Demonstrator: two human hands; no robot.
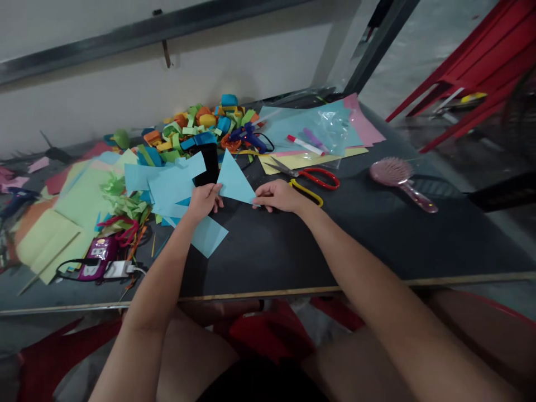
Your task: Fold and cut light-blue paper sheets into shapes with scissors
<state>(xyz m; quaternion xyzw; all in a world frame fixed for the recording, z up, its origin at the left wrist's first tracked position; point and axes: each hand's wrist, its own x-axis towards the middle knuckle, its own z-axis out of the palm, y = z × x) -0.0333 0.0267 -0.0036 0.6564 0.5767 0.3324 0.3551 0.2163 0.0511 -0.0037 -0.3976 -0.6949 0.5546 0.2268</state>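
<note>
A light blue paper triangle [235, 180] is held up between my two hands, just above the dark table. Its lower left corner is pinched in my left hand [205, 199], and its lower right corner sits between the thumb and fingers of my right hand [276, 196]. More light blue paper pieces [171, 187] lie overlapping beside and under my left hand. One pale blue square [210, 237] rests on the table below it. Scissors [310, 175] with red and yellow handles lie just beyond my right hand.
Folded coloured paper pieces [201, 125] are heaped at the back, beside a blue glue gun [251, 137]. Paper sheets with markers [305, 145] lie back right. A pink hairbrush [393, 173] is at the right; a purple device [99, 258] is at the left. A red chair [481, 67] stands beyond.
</note>
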